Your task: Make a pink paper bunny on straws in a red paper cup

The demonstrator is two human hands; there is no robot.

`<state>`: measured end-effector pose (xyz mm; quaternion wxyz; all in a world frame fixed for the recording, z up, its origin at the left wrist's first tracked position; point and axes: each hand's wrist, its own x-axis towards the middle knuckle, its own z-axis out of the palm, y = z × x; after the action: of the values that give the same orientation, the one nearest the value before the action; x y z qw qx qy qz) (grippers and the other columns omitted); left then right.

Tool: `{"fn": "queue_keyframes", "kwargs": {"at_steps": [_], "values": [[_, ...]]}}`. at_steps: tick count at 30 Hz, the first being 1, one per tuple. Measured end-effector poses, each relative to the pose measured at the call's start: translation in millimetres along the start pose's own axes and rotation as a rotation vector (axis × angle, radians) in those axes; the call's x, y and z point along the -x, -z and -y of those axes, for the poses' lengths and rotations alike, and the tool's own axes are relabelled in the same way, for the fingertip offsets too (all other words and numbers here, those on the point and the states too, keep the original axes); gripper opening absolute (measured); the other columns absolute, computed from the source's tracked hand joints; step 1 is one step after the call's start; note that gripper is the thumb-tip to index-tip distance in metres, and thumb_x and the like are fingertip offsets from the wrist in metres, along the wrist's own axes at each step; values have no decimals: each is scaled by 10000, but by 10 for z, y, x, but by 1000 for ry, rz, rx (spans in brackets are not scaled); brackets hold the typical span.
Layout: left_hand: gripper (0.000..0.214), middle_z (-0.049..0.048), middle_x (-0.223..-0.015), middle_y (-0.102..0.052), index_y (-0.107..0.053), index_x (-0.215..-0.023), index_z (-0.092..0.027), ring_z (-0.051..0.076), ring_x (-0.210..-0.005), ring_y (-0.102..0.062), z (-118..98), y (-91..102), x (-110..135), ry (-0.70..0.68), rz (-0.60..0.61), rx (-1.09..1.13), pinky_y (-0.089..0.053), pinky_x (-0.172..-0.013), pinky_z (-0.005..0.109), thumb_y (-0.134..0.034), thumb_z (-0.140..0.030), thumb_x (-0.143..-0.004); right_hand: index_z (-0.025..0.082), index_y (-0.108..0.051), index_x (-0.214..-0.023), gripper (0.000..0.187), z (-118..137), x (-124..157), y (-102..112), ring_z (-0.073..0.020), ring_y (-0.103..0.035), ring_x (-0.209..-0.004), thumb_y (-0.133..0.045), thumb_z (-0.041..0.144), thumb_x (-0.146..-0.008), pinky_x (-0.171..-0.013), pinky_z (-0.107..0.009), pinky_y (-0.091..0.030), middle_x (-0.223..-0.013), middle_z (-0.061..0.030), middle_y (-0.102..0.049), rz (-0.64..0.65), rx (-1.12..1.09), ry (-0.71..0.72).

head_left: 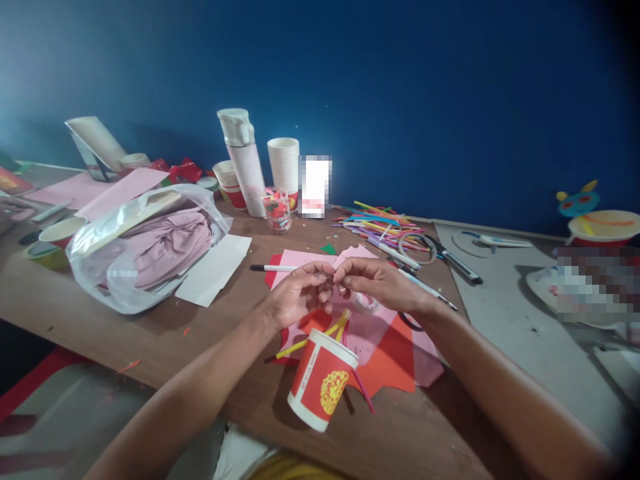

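Above the pink and red paper sheets [395, 353], my left hand [303, 290] and my right hand [375, 277] meet at the fingertips. Both are closed in a pinch; whatever lies between the fingers is too small to make out. Just below them a red and white paper cup [320, 383] with a yellow pattern stands tilted. Yellow sticks [340, 327] show behind its rim, and a magenta stick [363, 391] pokes out at its right. A roll of clear tape [367, 303] lies under my right hand, partly covered by it.
Colourful sticks [380, 223] are heaped at the back, near a utility knife [457, 260]. A white bottle [243, 163], stacked paper cups [284, 167] and a small clear cup [277, 212] stand behind. A plastic bag [150, 247] with pink cloth lies at left.
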<state>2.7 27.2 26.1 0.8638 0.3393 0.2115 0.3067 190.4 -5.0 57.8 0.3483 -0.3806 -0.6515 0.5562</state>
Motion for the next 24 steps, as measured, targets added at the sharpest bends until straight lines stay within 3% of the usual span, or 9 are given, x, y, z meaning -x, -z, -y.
{"fn": "queue_keyframes", "kwargs": {"at_steps": [6, 14, 24], "values": [[88, 7, -646, -572, -599, -801, -149, 96, -524, -506, -1, -3, -7, 11, -36, 27, -518, -492, 266, -588, -116, -720, 184, -624, -925, 208, 17, 8, 10, -128, -566, -791, -479, 327, -882, -752, -278, -437, -832, -21, -613, 11, 91, 46], [89, -2, -657, -551, -598, -808, -155, 88, -522, -493, 15, -11, -10, 52, 24, 92, -499, -492, 258, -616, -136, -723, 188, -637, -803, 121, -110, -42, -27, -142, -604, -790, -619, 308, -794, -750, -280, -464, -827, -21, -657, -163, 137, 98], [83, 3, -689, -562, -594, -826, -144, 85, -527, -514, 12, 2, -1, 74, -5, 138, -505, -520, 261, -566, -104, -758, 195, -654, -871, 129, -145, -39, -17, -136, -626, -811, -652, 277, -771, -765, -269, -483, -861, -15, -676, -147, 85, 125]]}}
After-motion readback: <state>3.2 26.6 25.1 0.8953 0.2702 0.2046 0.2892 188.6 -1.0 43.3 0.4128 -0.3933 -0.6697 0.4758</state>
